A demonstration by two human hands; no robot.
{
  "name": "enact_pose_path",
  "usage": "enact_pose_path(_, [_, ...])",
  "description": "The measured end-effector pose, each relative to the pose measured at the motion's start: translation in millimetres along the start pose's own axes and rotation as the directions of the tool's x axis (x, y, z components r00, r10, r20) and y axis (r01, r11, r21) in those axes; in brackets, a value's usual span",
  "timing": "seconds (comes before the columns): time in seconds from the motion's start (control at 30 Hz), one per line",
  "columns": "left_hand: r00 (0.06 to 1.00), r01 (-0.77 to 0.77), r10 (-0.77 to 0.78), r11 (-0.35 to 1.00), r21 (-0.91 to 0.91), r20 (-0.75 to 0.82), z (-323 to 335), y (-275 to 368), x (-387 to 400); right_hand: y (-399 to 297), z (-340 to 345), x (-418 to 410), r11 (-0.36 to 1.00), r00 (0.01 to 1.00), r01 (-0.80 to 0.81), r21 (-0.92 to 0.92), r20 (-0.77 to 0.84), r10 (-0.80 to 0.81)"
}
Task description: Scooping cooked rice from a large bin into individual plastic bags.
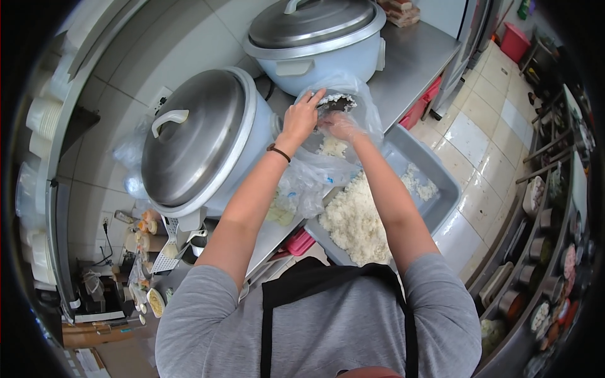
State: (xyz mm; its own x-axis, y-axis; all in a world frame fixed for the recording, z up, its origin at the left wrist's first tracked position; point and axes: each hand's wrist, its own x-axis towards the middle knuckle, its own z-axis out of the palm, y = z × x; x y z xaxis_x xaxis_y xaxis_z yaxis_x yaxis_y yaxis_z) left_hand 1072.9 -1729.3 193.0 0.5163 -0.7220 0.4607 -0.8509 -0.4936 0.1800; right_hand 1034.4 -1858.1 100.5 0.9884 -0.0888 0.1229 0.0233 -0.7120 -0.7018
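Observation:
My left hand (301,115) is at the left side of a clear plastic bag (370,101), its fingers holding the bag near the mouth. Inside the bag opening is my right hand (341,126), seen through thin clear plastic; its fingertips are partly hidden, so their hold is unclear. A dark rounded surface (336,107) with rice grains on it shows beyond the fingers. White rice (332,147) lies just below my hands. Under my right forearm, a grey plastic tub (451,186) holds a large heap of cooked rice (352,222), with smaller clumps (418,182) at its right.
Two large lidded rice cookers, one at left (196,137) and one behind (321,56), stand on the steel counter (411,52). Crumpled plastic bags (302,186) lie beside the tub. A perforated spatula (165,255) and squeeze bottles (149,227) are at left. Metal food pans (539,248) line the right.

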Motion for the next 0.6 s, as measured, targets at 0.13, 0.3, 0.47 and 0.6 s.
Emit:
enact_pose_path(0.13, [0.985, 0.167, -0.171, 0.981, -0.102, -0.033, -2, -15, -3, -22, -27, -18, 0.988, 0.994, 0.100, -0.117, -0.042, -0.105])
enact_pose_path(0.3, [0.978, 0.186, -0.175, 0.978, -0.097, 0.116, -10, 3, -2, -42, -52, -21, 0.890, 0.481, 0.245, -0.386, -0.749, -0.457])
enact_pose_path(0.47, [0.992, 0.078, -0.074, 0.996, -0.032, 0.105, -8, 12, -5, 11, -35, -21, 0.943, 0.621, 0.107, -0.314, -0.720, -0.310])
enact_pose_path(0.6, [0.994, 0.101, -0.103, 0.993, -0.058, -0.026, -23, 0, -4, 30, -26, -49, 0.982, 0.845, -0.185, 0.031, -0.506, 0.175])
